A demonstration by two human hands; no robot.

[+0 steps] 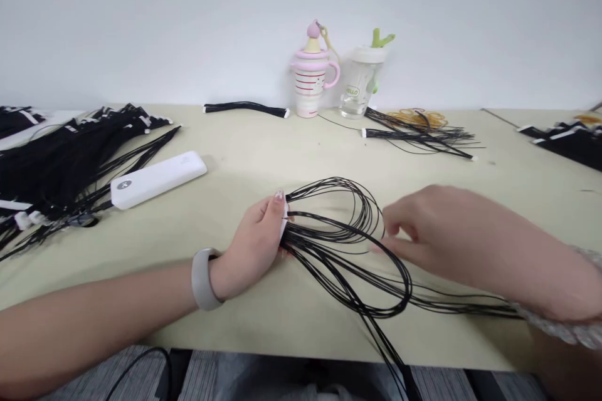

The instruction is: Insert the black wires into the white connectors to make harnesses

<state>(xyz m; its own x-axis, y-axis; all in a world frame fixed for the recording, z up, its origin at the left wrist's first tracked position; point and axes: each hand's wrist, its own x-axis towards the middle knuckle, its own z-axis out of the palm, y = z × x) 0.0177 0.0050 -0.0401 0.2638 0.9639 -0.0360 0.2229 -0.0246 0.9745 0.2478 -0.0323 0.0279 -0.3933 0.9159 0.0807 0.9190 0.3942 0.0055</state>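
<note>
My left hand (258, 238) is closed around a white connector (283, 220), thumb on top. From this connector a bundle of thin black wires (329, 244) fans out to the right. Some of the wires bend back in loops; others run off toward the lower right and hang over the table's front edge. My right hand (418, 225), slightly blurred, is at the right end of the upper loop, with thumb and forefinger pinched on a thin black wire (382, 229). The exact grip at the fingertips is partly smeared.
On the left lie a heap of black wire harnesses (61, 156) and a white power bank (158, 179). A pink-lidded cup (309, 84) and a clear bottle (360, 84) stand by the wall. Loose harnesses (414, 135), yellow rubber bands (426, 118) and another pile (571, 143) lie behind and right.
</note>
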